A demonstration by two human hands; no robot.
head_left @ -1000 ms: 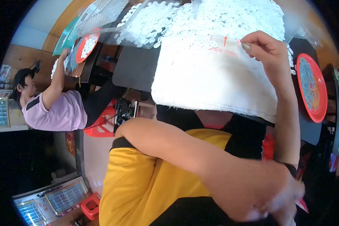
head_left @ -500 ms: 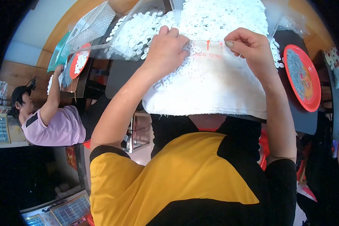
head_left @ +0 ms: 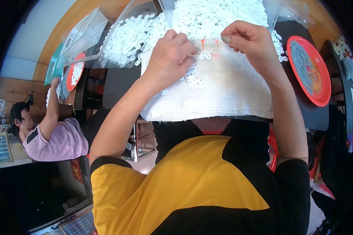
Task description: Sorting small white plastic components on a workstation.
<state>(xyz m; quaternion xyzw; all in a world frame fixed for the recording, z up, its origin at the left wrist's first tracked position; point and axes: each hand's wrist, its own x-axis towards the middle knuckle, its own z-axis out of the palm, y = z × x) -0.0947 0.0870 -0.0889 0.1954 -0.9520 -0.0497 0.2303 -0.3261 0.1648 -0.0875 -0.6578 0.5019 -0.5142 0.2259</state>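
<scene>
Both of my hands are over a white cloth (head_left: 231, 94) with faint red print, where several small white oval pieces (head_left: 195, 81), each with two dark holes, lie loose. My left hand (head_left: 172, 56) is closed above the cloth's far left part, fingers curled down and thumb bent in. White pieces lie beside its fingertips, and whatever it grips is hidden. At the far right part of the cloth, my right hand (head_left: 250, 44) is closed in a pinch, thumb against forefinger. Anything between those fingertips is too small to make out.
A large heap of white pieces (head_left: 223, 17) lies beyond the cloth, more in a clear bin (head_left: 135, 39) at the left. A red plate (head_left: 321, 88) with grey thin pieces stands right. A co-worker (head_left: 60, 137) sits far left, near a teal basket (head_left: 55, 68) and red plate (head_left: 71, 83).
The view has shifted slightly, moving the scene left and up. Fewer white pieces lie on the cloth beneath my left hand and wrist. Both hands keep nearly the same pose.
</scene>
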